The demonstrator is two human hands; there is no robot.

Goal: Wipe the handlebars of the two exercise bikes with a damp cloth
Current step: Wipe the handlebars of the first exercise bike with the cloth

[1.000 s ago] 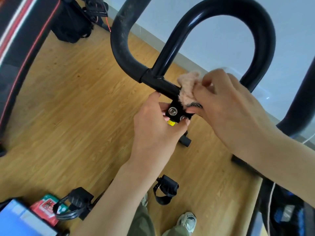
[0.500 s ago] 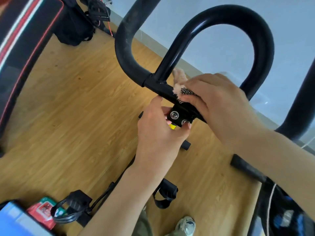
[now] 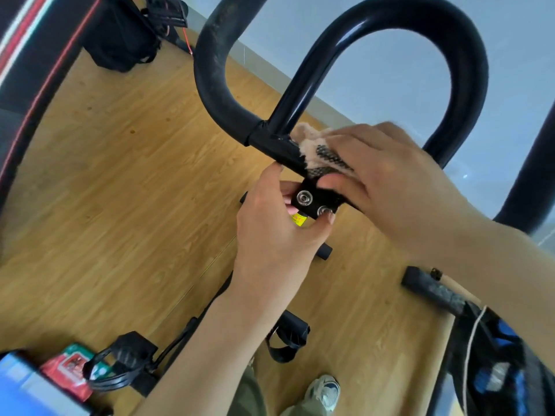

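Note:
A black looped handlebar (image 3: pixel 462 70) of an exercise bike fills the upper middle of the head view. Its crossbar runs down to a black clamp block (image 3: pixel 312 202) with two silver bolts. My right hand (image 3: pixel 387 178) grips a beige cloth (image 3: pixel 312 145) with a dark mesh patch and presses it around the crossbar just above the clamp. My left hand (image 3: pixel 270 223) holds the clamp block from below, thumb under it and fingers behind it. A worn foam grip (image 3: pixel 213 64) curves up at the left.
Wooden floor lies below. Bike pedals with straps (image 3: pixel 288 334) (image 3: pixel 126 361) sit near my shoe (image 3: pixel 324 391). A red and green packet (image 3: pixel 72 367) and a blue box lie at the bottom left. Another dark bar (image 3: pixel 435 292) and black frame stand at the right.
My right hand has slid the cloth left and down along the crossbar toward the clamp, covering more of the cloth. My left hand has stayed on the clamp block.

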